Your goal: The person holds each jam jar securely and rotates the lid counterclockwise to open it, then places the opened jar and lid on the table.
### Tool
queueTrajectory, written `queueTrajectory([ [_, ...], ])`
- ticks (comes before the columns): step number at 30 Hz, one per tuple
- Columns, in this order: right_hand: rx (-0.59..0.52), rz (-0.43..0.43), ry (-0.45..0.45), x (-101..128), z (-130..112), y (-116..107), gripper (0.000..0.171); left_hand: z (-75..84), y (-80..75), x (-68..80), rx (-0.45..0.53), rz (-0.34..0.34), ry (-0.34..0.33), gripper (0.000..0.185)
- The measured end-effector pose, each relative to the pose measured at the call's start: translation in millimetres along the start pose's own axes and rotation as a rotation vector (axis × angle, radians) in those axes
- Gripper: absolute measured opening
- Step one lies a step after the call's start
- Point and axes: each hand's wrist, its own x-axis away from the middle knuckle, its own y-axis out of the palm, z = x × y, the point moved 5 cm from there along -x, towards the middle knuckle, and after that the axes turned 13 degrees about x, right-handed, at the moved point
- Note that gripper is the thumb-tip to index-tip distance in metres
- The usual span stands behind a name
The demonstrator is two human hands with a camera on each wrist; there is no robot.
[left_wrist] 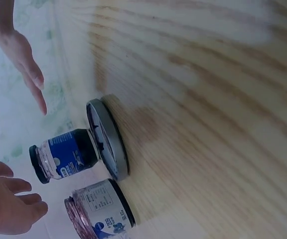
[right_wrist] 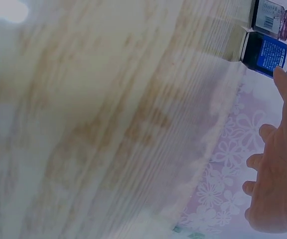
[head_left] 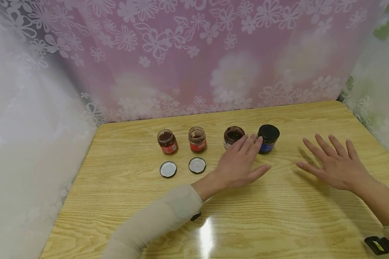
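Pale wooden table [head_left: 123, 201] before pink floral curtain [head_left: 194, 54]

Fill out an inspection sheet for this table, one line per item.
Surface: wooden table, glossy, with a light glare near the front edge.
Job's things: four small jars in a row; blue jar has its black lid on, open jar beside it has none; a grey lid lies by them in the left wrist view.
Clutter: two red jars, open, with two lids in front.
Grips: left hand flat, fingers near the blue and open jars; right hand flat, apart from them.
Cables: nothing seen.
Surroundings: pink floral curtain behind, white lace at the sides.
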Motion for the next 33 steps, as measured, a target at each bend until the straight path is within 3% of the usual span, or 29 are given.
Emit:
queueTrajectory([
  [9,-0.009,-0.012,-0.030,2.0,-1.2,-0.9,0.090,0.0,6.2,-8.8,0.294,-0.016,-0.095,0.082],
  [20,-0.030,-0.041,-0.020,2.5,-3.0,-1.7,0.089,-11.7,20.0,-24.1,0.516,-0.054,-0.196,0.081],
  [26,-0.048,-0.041,-0.016,2.4,-2.9,-0.8,0.087,-17.1,30.7,-30.3,0.571,-0.087,-0.258,0.081],
  [33,-0.077,-0.037,-0.005,2.4,-3.0,0.8,0.083,-25.0,45.0,-37.9,0.568,-0.092,-0.313,0.078],
])
